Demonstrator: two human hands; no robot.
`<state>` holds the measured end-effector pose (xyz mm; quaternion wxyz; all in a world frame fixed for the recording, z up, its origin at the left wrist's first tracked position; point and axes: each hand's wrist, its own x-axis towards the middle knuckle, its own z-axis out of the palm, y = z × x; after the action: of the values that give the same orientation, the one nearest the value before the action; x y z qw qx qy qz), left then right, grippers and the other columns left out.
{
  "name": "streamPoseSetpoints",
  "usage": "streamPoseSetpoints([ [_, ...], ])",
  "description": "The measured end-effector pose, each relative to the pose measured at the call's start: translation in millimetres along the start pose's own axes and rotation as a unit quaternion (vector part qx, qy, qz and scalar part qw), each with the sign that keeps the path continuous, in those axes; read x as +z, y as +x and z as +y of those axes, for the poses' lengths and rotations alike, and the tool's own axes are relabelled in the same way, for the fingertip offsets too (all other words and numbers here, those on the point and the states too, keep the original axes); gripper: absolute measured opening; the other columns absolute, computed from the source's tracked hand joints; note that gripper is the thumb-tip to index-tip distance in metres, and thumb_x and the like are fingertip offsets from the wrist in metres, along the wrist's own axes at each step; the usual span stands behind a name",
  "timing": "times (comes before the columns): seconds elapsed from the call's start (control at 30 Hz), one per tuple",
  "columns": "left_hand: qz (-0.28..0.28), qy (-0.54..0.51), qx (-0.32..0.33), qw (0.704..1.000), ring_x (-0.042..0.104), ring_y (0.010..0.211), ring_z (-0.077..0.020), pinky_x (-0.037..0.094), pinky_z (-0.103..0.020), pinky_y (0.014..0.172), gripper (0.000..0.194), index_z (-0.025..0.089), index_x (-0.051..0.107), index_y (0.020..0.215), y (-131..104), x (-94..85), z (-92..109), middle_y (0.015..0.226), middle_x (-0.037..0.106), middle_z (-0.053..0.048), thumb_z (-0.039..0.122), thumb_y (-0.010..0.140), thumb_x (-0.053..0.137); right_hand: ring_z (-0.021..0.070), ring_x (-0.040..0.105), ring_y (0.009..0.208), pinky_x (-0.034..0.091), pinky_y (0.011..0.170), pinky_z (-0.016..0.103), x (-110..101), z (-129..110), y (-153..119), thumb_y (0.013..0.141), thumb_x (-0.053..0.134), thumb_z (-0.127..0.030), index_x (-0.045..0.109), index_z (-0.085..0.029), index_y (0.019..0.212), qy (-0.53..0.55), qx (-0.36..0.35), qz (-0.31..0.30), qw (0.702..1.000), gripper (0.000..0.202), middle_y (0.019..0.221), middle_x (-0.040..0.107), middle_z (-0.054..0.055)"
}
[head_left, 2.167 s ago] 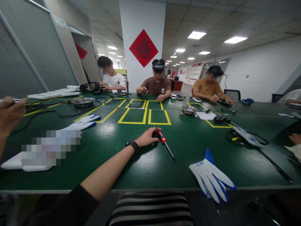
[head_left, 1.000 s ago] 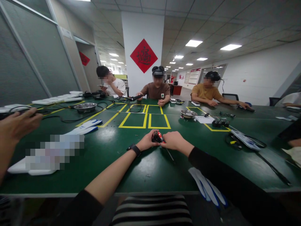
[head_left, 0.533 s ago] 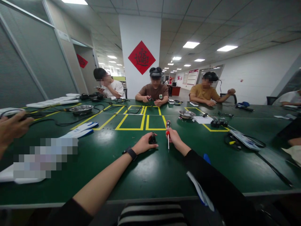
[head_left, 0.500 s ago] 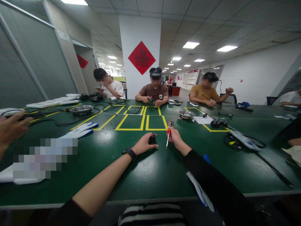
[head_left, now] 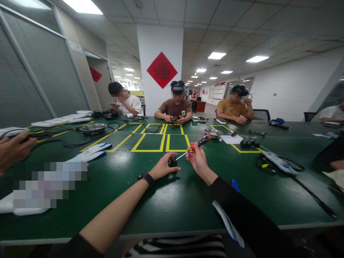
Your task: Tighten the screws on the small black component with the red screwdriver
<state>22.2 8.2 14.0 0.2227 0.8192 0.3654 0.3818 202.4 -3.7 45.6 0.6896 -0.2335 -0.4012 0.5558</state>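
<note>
My left hand is closed around a small black part, with the thumb in front and fingers behind, just above the green table. In my right hand is a screwdriver with a black and red handle, pinched in the fingers. Its handle leans up to the right. The metal shaft slants down to the left, its tip at the top of the black part. Whether the tip touches the part I cannot tell.
A metal bowl and several black blocks lie ahead right. Another metal bowl stands left among cables. Gloves lie left. Black cables and a pale strip are at the right. Co-workers sit across the table; another's hand shows at left.
The screwdriver has swung from pointing down to slanting left, bringing its tip over to the black part. My left hand has stayed nearly in place. The view has tilted slightly up.
</note>
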Motion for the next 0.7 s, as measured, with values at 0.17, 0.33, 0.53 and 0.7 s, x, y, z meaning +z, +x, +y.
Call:
streamPoseSetpoints([
  [0.17, 0.004, -0.013, -0.013, 1.0, 0.053, 0.098, -0.0216, 0.043, -0.036, 0.088, 0.069, 0.019, 0.048, 0.12, -0.5, -2.2, -0.3, 0.11, 0.055, -0.007, 0.041, 0.06, 0.074, 0.0108, 0.056, 0.043, 0.044, 0.039, 0.02, 6.3, -3.2, -4.5, 0.081, 0.05, -0.051, 0.041, -0.022, 0.095, -0.066, -0.054, 0.001, 0.996, 0.034, 0.063, 0.06, -0.003],
  [0.33, -0.011, -0.008, 0.002, 1.0, 0.053, 0.099, -0.0225, 0.043, -0.035, 0.087, 0.063, 0.019, 0.049, 0.117, -0.5, 1.5, -4.1, 0.112, 0.055, -0.008, 0.039, 0.062, 0.073, 0.0091, 0.053, 0.041, 0.043, 0.038, 0.019, 11.9, -4.0, -9.4, 0.084, 0.047, -0.048, 0.04, -0.022, 0.098, -0.116, -0.105, -0.025, 0.987, 0.03, 0.062, 0.059, -0.004],
  [0.53, -0.039, 0.008, 0.018, 0.999, 0.055, 0.088, -0.0186, 0.043, -0.032, 0.081, 0.043, 0.016, 0.055, 0.106, 0.1, 4.0, -9.9, 0.097, 0.059, -0.005, 0.038, 0.071, 0.066, 0.0076, 0.052, 0.046, 0.042, 0.042, 0.018, 12.9, 1.2, -18.5, 0.088, 0.043, -0.04, 0.041, -0.022, 0.101, -0.197, -0.159, -0.097, 0.963, 0.023, 0.068, 0.058, -0.003],
  [0.7, -0.033, 0.016, 0.01, 0.999, 0.054, 0.082, -0.0176, 0.043, -0.03, 0.077, 0.035, 0.015, 0.058, 0.098, 1.0, 4.4, -8.7, 0.091, 0.058, -0.004, 0.04, 0.074, 0.063, 0.0079, 0.051, 0.049, 0.042, 0.046, 0.02, 13.6, 1.7, -23.6, 0.089, 0.043, -0.037, 0.042, -0.021, 0.103, -0.24, -0.187, -0.115, 0.946, 0.021, 0.07, 0.058, -0.003],
])
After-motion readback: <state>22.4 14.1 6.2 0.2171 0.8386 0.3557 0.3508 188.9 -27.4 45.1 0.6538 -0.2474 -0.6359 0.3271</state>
